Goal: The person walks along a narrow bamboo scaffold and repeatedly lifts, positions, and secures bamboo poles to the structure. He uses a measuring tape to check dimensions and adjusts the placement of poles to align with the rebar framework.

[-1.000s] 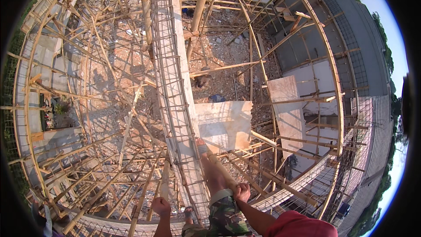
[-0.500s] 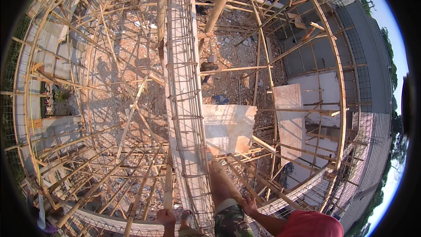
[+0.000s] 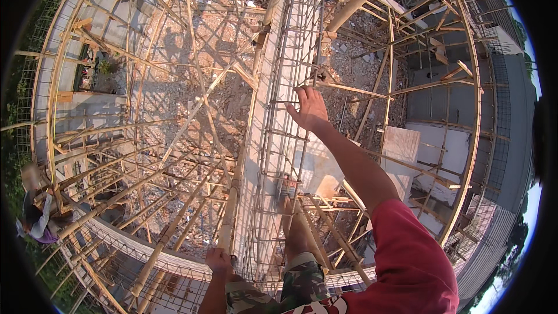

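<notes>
My right hand [image 3: 308, 107] reaches forward over the long steel rebar cage [image 3: 264, 180], its fingers stretched and apart at the bars. Whether the fingertips press on a bar is hard to tell. Low in the picture, my left hand [image 3: 219, 260] is closed at the near end of a thick bamboo pole [image 3: 228, 221], left of the cage. The cage lies along a pale board formwork [image 3: 244, 163] running away from me. One foot [image 3: 285, 188] stands beside the bars.
Bamboo scaffolding poles [image 3: 200, 104] cross on both sides, over rubble ground [image 3: 180, 46] far below. Pale panels [image 3: 401, 145] stand at the right. Another rebar cage [image 3: 145, 256] runs across the near left. A person [image 3: 38, 215] is on the scaffold at the far left.
My right hand has left my knee and stretched forward over the cage. The view has shifted, with the beam now farther right. My left hand stays by the bamboo pole.
</notes>
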The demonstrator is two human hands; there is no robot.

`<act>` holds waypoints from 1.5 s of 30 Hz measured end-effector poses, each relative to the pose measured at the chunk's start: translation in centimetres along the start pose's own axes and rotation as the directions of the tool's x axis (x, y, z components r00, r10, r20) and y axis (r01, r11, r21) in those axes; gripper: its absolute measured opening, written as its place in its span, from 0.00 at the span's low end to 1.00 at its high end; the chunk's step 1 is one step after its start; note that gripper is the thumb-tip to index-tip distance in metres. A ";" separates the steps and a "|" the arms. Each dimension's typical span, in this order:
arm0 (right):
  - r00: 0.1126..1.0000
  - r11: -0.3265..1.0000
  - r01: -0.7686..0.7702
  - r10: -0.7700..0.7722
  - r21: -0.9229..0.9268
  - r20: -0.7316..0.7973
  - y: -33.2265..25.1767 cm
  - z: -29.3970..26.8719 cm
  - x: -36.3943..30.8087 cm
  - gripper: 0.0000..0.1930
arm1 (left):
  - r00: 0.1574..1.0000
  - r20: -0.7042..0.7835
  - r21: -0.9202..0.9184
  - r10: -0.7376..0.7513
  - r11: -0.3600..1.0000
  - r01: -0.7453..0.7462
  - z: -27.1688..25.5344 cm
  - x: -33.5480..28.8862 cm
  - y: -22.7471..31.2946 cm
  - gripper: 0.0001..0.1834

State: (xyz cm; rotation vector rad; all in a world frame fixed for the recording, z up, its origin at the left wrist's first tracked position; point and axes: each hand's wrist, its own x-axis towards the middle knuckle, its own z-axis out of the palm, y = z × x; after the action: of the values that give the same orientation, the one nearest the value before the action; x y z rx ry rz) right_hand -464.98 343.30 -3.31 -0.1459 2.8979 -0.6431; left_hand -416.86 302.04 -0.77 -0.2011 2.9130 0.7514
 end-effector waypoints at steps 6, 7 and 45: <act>0.844 0.965 -0.102 0.212 -0.240 0.493 -3.1 0.0 3.6 0.44 | 0.997 0.029 0.019 -0.078 0.997 0.077 -0.6 0.8 1.1 0.07; 0.830 0.967 -0.105 0.214 -0.231 0.516 -3.5 -0.3 3.7 0.44 | 0.993 0.065 0.023 -0.103 0.995 0.101 -1.1 0.5 1.3 0.07; 0.951 0.990 -0.087 0.115 -0.110 0.286 -1.0 2.7 2.7 0.37 | 0.925 0.151 0.051 -0.350 0.937 0.346 -1.2 -0.1 0.4 0.06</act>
State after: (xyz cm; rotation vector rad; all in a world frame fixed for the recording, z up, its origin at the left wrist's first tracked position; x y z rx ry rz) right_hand -467.06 340.93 -5.72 -0.0948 2.6305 -0.4232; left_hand -416.95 301.81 0.49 -0.6085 2.6285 0.6393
